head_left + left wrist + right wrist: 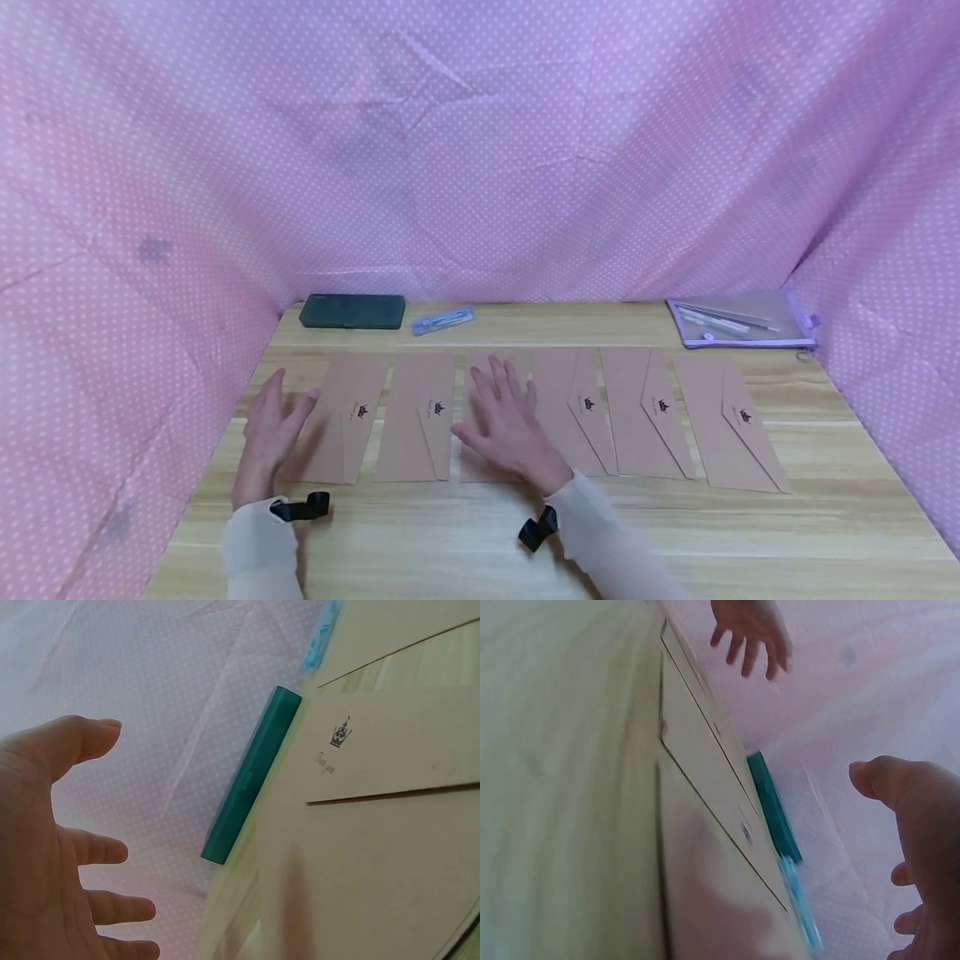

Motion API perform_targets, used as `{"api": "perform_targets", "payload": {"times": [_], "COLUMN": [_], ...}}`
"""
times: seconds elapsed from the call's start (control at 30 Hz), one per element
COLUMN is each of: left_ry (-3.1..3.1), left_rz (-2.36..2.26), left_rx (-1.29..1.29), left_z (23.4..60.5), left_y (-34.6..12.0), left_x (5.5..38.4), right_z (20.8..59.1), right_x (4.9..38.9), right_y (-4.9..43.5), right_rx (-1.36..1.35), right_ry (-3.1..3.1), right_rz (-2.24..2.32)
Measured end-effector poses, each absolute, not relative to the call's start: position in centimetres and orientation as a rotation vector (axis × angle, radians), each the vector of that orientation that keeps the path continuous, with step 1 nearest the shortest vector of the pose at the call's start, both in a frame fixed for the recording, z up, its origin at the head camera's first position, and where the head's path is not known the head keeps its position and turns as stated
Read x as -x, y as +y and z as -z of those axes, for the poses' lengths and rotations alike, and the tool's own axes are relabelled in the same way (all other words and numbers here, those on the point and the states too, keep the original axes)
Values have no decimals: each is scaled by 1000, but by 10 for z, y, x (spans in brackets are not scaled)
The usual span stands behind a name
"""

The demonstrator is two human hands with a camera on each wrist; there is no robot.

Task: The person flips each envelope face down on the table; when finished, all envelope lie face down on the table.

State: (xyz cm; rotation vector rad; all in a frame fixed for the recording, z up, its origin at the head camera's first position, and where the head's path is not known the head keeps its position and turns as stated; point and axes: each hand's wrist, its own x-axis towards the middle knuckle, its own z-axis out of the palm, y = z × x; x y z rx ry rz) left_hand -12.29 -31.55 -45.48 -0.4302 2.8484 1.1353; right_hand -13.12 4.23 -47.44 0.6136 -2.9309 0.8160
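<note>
Across the middle of the bench point(405, 533), six envelopes point(553, 408) lie in a row, 9 to 3 o'clock. My right hand point(506, 425) is over the third envelope point(480, 472), covering much of it, so that one lies right below those fingers; contact with the paper, can't tell. Its long axis runs 12 to 6; my right fingers point roughly at 11. My left hand point(268, 425) is at the row's 9 o'clock end, with the first envelope point(326, 421) just beside it toward 3, long axis leaning 1 to 7. Right is nearer the third, left nearer the first. Fingers on both hands: straightish, spread apart, thumbs out, nothing held.

Materials: envelopes are flat matte brown paper, long rectangles, slanted flaps, small dark crown prints; the third's print is hidden. Bench is pale grained wood. Green case point(352, 311) at 11, slim smooth box. Blue packet point(442, 321), shiny, near 12. Pouch point(757, 342) toward 1, see-through, lilac-edged, thin sticks inside. Pink cloth point(510, 167) behind, white-dotted, creased.
</note>
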Motion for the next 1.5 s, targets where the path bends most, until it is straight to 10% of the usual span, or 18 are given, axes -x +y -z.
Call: {"api": "perform_targets", "payload": {"times": [1.5], "left_ry": [2637], "left_rz": [-1268], "left_rx": [419], "left_z": [463], "left_y": [-310], "left_x": [131], "right_z": [493], "right_x": [121], "right_y": [-103], "right_rx": [-919], "right_ry": [-3043], "right_rz": [-458]}}
